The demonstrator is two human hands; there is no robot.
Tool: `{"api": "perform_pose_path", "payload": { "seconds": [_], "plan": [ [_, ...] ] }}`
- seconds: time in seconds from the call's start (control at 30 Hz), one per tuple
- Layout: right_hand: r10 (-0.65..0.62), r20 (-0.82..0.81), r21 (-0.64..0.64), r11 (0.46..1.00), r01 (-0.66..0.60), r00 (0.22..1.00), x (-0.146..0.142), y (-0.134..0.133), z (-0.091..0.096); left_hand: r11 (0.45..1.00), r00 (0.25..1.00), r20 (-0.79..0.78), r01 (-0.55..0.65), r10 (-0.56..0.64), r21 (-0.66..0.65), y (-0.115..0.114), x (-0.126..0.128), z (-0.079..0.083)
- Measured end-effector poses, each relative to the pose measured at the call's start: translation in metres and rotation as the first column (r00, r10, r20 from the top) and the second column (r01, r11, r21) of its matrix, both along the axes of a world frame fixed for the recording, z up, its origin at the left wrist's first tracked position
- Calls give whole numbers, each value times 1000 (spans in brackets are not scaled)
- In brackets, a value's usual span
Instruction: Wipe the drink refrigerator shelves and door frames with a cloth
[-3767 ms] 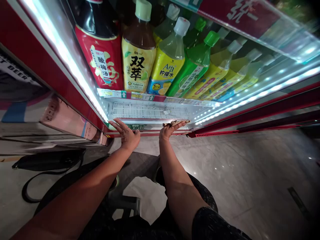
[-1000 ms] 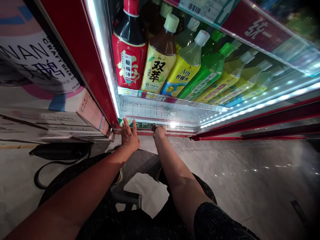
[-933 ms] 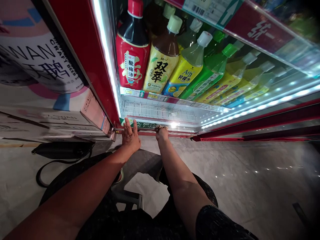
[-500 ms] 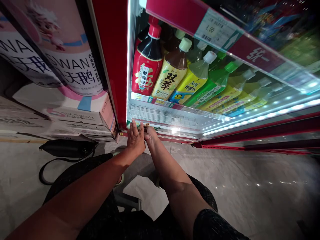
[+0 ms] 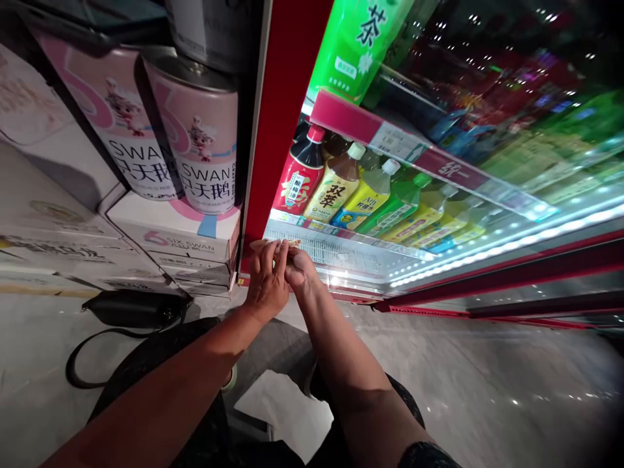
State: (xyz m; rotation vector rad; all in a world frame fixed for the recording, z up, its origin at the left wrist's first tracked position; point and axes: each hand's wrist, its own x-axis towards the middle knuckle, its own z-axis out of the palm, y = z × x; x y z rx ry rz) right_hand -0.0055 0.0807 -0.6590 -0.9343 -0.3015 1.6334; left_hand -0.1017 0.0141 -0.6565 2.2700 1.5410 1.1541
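Note:
My left hand point(image 5: 267, 278) reaches to the lower left corner of the lit drinks fridge, its fingers bent over a thin pale-brown and whitish item point(image 5: 294, 243). Close beside it, my right hand point(image 5: 299, 268) is curled with its thumb side up, against the same item. Most of the item is hidden behind my fingers, so its kind does not show. Just behind the hands lies the fridge's white wire rack point(image 5: 331, 252). Above that, a row of bottles stands on a shelf, with a red-labelled plum drink bottle point(image 5: 298, 182) nearest my hands.
The red fridge frame point(image 5: 273, 130) rises to the left of the shelves. Left of it, pink Swan cans point(image 5: 205, 149) stand on stacked cartons point(image 5: 190, 244). A black bag point(image 5: 136, 308) lies on the floor. An upper shelf edge with price tags point(image 5: 394, 140) juts out.
My view has tilted up and shifted left, showing more cans and a green bottle above. Both hands have lifted slightly from the fridge's bottom edge, and more of the pale-brown item shows.

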Motion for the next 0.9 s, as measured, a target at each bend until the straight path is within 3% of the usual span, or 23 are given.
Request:
{"api": "perform_pose_path", "payload": {
  "seconds": [0.1, 0.23, 0.33, 0.4, 0.47, 0.53, 0.6, 0.67, 0.77, 0.83, 0.9],
  "plan": [
    [10, -55, -28, 1000, -12, 998, 3, -4, 40, 992, 996, 83, -1, -9, 123, 2, -7, 3],
    [-52, -138, -20, 999, 50, 989, 3, -18, 96, 989, 986, 166, -27, 3, 144, 10, -13, 4],
    [-157, 21, 171, 974, 152, 987, 2, -35, 130, 986, 979, 201, -12, -23, 168, 17, -12, 4],
    [-290, 225, 386, 903, 188, 930, 2, -47, 148, 981, 983, 182, -9, -27, 195, 22, -9, 4],
    [-497, 443, 612, 776, 153, 746, 6, -54, 161, 973, 990, 141, -21, -12, 228, 30, -6, 4],
    [-721, 566, 784, 621, 11, 400, 13, -54, 170, 968, 994, 105, -36, 10, 250, 39, -3, 1],
    [-831, 556, 811, 538, -231, 17, 21, -47, 174, 966, 997, 72, -45, 27, 255, 48, -1, -3],
    [-809, 514, 677, 586, -445, -284, 28, -34, 168, 965, 998, 53, -56, 43, 256, 55, 2, -9],
    [-665, 466, 384, 746, -544, -584, 35, -13, 146, 964, 994, 75, -100, 84, 246, 60, 6, -13],
    [-636, 432, 271, 768, -580, -640, 40, -5, 127, 963, 991, 80, -119, 103, 241, 59, 8, -11],
    [-659, 388, 201, 742, -639, -644, 48, -3, 113, 959, 992, 59, -123, 112, 254, 57, 8, -8]
  ]
}}
